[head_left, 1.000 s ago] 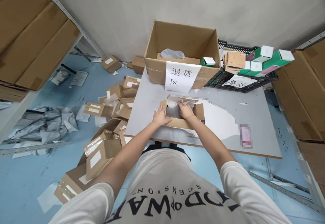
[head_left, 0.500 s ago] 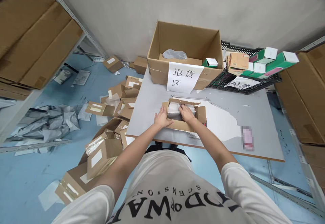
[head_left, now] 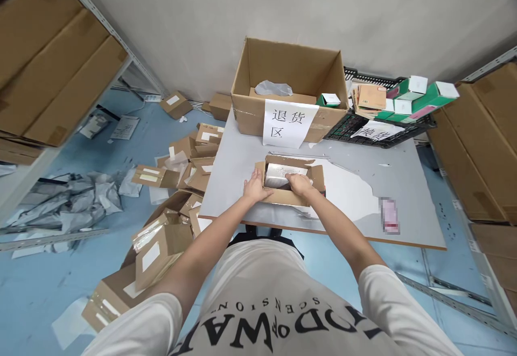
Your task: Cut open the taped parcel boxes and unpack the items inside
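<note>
Both hands grip small carton (head_left: 288, 194): left hand (head_left: 254, 188), right hand (head_left: 299, 183); big labelled box (head_left: 288, 89) stands behind.

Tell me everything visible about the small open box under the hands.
The small cardboard box is plain brown, flaps folded outward, sitting flat near the front edge of the grey table. Inside lies a pale, shiny wrapped item with printed lines. The left hand presses its left side; the right hand reaches in, on the wrapping.
</note>
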Tool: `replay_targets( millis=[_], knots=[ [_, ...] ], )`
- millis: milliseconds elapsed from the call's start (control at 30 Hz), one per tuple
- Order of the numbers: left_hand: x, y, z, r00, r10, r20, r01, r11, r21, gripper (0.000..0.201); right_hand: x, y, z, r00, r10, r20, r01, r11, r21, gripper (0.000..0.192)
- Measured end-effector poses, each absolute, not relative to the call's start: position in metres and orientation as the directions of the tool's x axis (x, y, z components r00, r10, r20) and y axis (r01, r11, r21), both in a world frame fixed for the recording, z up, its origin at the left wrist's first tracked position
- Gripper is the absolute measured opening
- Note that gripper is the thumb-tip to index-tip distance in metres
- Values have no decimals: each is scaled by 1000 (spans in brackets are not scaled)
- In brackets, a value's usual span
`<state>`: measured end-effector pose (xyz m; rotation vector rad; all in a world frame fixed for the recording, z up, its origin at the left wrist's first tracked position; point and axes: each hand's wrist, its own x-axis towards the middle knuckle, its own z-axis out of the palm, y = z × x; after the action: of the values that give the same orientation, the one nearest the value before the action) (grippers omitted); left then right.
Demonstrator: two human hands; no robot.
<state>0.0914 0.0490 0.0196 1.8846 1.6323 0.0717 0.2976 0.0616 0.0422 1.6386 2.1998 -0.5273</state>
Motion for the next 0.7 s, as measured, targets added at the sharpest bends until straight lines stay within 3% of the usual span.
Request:
replay_targets(
  millis=[500, 700],
  knots=[
    [106, 47, 28, 160, 897, -413, 874, 65, 482, 106, 313, 73, 95, -338, 845, -414, 938, 339, -74, 21],
    [109, 47, 28, 139, 894, -426, 867, 99, 489, 106, 338, 86, 116, -455, 828, -329, 875, 347, -337, 14]
  ],
)
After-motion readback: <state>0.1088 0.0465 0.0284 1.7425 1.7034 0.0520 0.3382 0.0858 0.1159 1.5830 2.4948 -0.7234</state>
